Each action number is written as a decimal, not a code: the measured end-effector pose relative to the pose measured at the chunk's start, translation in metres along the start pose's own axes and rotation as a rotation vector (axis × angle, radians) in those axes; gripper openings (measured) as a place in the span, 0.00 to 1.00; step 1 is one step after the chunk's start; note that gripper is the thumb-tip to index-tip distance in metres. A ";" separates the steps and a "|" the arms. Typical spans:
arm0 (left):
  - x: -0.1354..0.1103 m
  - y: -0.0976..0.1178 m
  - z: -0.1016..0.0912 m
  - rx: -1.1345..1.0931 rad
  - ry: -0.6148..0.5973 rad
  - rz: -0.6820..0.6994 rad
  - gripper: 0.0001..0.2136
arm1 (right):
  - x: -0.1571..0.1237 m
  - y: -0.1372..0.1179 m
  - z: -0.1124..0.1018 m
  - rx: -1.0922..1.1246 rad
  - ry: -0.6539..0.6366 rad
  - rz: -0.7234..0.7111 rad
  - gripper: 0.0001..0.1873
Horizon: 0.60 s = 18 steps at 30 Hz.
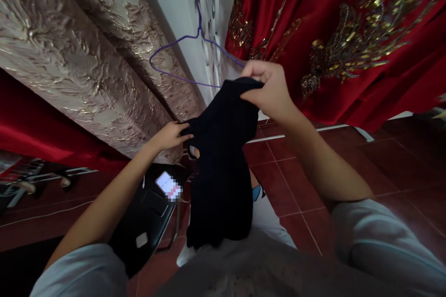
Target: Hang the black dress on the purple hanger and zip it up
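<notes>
A black garment (223, 162) hangs in front of me, held up by both hands. My right hand (270, 88) pinches its top edge, fingers closed, right beside the end of a purple wire hanger (174, 41). The hanger's hook sits on a white rack against the wall. My left hand (170, 134) grips the garment's left edge lower down, fingers curled onto the cloth.
A beige embossed gown (80, 51) hangs at the left and a red gown with gold embroidery (348, 32) at the right. A phone (169, 186) with a lit screen lies on a black stool (146, 222). The floor is red tile (296, 171).
</notes>
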<state>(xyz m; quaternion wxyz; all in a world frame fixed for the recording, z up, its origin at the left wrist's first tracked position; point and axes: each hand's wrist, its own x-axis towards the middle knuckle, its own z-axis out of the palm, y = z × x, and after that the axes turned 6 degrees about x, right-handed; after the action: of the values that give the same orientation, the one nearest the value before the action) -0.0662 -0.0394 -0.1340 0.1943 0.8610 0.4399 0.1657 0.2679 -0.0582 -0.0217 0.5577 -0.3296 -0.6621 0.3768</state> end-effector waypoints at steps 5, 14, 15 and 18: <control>-0.020 -0.026 -0.024 0.025 -0.064 -0.098 0.17 | 0.031 0.078 0.029 -0.144 0.149 -0.104 0.17; -0.040 -0.024 -0.048 0.118 0.108 -0.166 0.13 | 0.033 0.101 -0.030 -0.402 0.111 0.001 0.17; -0.035 -0.022 -0.057 0.111 0.208 -0.162 0.11 | 0.033 0.094 -0.038 -0.415 0.117 0.010 0.20; -0.008 -0.006 -0.083 0.090 0.491 -0.181 0.10 | 0.031 0.085 -0.047 -0.362 0.143 0.049 0.23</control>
<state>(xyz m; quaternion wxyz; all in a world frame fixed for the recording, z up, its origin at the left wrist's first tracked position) -0.1124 -0.0276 -0.0658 0.0571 0.7601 0.5559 0.3317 0.3103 0.0170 -0.0758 0.5257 -0.4664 -0.6693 0.2408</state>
